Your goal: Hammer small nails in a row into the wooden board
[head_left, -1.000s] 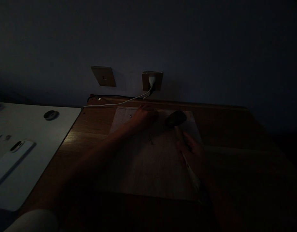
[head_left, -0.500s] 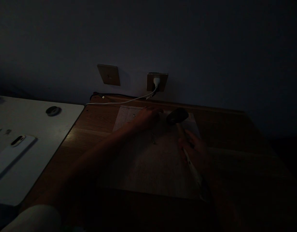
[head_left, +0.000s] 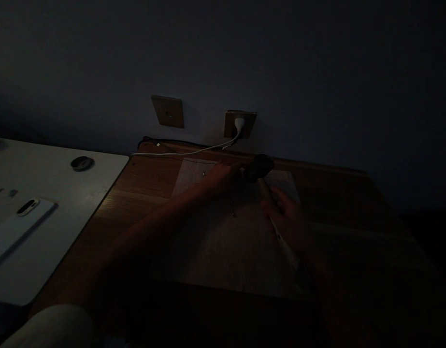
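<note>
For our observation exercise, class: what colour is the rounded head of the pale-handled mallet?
The head of the mallet looks black; the head view shows it, dimly.

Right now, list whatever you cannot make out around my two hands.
Head view, all very dark:
- Whether the left hand holds anything beside the hammer head: too small, shadowed.
- The small dark piece on the board: nail or screw, unclear.
- The hammer handle end below the gripping right hand: lost in shadow.

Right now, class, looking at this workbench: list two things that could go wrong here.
1. The head of the hammer is right beside the left hand on the board; a blow could catch its fingers.
2. The scene is very dim, so the right hand may aim poorly.
</note>
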Demonstrator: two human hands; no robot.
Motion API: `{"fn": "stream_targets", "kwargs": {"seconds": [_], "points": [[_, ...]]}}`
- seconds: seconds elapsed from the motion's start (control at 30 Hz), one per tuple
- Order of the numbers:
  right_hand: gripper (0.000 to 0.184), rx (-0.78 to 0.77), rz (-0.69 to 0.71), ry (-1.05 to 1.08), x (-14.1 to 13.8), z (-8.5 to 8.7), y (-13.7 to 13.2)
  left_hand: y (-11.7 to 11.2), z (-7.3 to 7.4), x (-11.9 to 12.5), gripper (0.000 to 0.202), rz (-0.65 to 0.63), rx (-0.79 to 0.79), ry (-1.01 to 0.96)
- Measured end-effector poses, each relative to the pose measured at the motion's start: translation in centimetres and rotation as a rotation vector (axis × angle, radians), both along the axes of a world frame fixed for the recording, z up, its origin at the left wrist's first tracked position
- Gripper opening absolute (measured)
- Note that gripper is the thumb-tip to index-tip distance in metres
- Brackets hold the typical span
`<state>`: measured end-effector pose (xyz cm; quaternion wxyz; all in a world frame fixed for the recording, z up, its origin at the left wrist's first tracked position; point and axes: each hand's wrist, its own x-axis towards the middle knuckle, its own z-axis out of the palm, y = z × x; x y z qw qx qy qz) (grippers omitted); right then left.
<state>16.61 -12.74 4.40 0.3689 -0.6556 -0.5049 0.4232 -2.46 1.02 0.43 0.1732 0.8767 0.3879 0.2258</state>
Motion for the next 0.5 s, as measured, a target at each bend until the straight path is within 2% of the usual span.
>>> {"fn": "stream_targets", "kwargs": {"seconds": [0.2,0.5], "points": [[0.073,-0.018,-0.005,-0.036,-0.45,0.37,0.07,-0.08,-0.01,0.15,0.040,-0.024,0.127,0.057],[0.073,0.004,-0.001,-0.098,-0.78,0.43,-0.21,-0.11,-0.21,0.28,0.042,0.006,0.108,0.106]]}}
